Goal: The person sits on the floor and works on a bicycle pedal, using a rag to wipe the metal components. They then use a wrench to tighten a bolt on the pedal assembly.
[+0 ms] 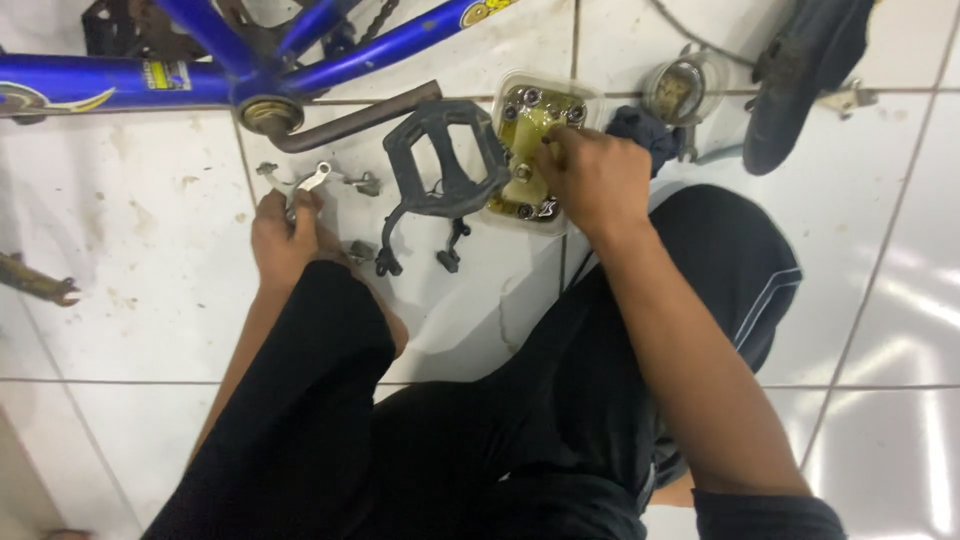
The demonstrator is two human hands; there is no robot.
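Note:
My right hand [590, 180] reaches into a clear plastic tray [527, 100] that holds yellowish oily liquid and several metal nuts and washers; its fingertips pinch at something small inside, which I cannot make out. On the white tile floor my left hand [282, 235] grips a small silver metal part [310, 182]. Between the two hands lies a black bicycle pedal [445, 160] on the floor, with a black brake caliper [420, 245] just below it. My legs in black trousers fill the lower middle.
A blue bicycle frame [120, 80] with its crank arm [360, 118] crosses the top left. A dark rag [645, 135], a round clear container [680, 90] and a black bicycle saddle [800, 70] lie at the top right. Small metal parts [365, 183] dot the tiles.

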